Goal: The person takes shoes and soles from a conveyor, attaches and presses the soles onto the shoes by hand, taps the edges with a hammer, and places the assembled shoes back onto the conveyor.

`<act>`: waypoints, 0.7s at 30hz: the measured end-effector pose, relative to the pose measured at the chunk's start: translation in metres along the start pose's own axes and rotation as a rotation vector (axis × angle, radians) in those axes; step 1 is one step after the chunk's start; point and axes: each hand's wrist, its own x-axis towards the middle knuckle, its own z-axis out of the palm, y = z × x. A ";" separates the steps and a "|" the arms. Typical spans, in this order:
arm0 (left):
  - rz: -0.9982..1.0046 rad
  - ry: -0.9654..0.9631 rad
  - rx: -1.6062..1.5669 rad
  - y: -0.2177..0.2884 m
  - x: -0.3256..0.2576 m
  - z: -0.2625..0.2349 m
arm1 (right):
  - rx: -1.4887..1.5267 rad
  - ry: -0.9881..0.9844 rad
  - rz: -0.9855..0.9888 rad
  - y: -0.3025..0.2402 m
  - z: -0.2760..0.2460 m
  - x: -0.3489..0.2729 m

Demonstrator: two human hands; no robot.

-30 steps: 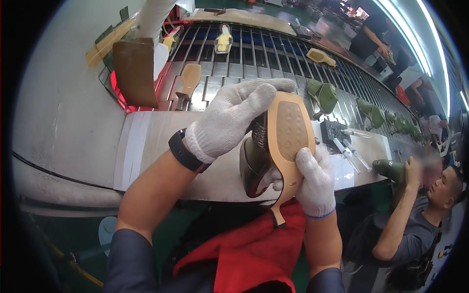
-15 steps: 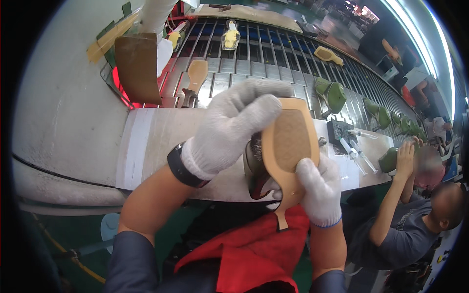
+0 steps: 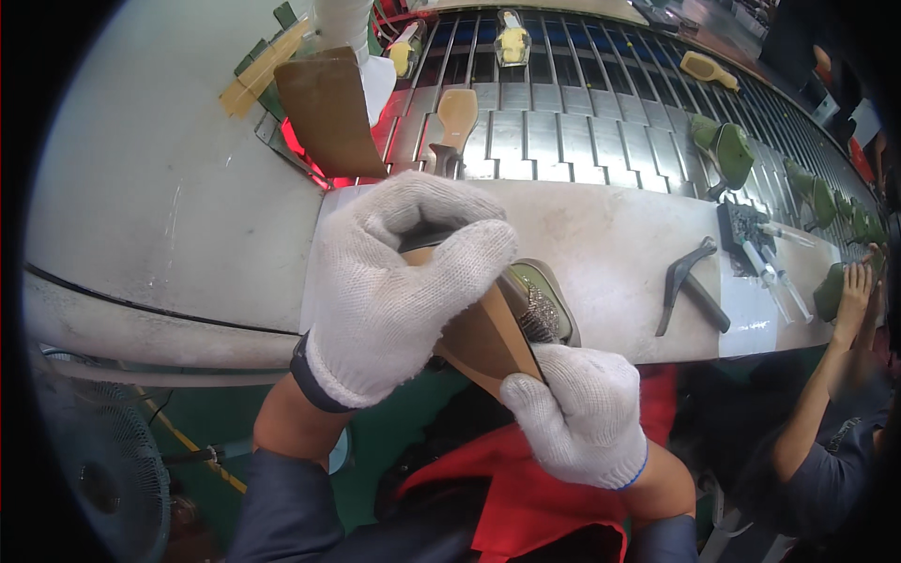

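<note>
A tan shoe sole is held tilted between my two white-gloved hands, above the near edge of the bench. My left hand wraps its upper end, thumb on top, and covers much of it. Lower down, my right hand pinches the narrow end between thumb and fingers. Just beyond the sole is a green shoe with a glittering ornament, partly hidden by the sole and my hands; whether it rests on the bench I cannot tell.
A hammer lies on the bench at right, beside a dark block and several syringes. Beyond runs a roller conveyor bearing another sole and green shoes. A co-worker's hands hold a green shoe at far right.
The sole has turned from facing me broadly to a steep tilt, and both hands have shifted with it. The view has swung, bringing the hammer and a green shoe into sight.
</note>
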 end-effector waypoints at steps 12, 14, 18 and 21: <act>0.278 0.079 0.333 -0.008 0.002 -0.002 | 0.109 -0.058 0.234 -0.009 -0.011 0.016; 0.238 0.108 0.272 -0.012 0.005 -0.003 | 0.086 -0.035 0.239 -0.006 -0.011 0.010; 0.200 0.160 0.241 -0.022 0.007 -0.013 | 0.048 -0.017 0.287 0.009 -0.009 0.007; 0.177 0.182 0.211 -0.030 0.007 -0.019 | 0.002 0.121 0.128 0.014 0.004 0.004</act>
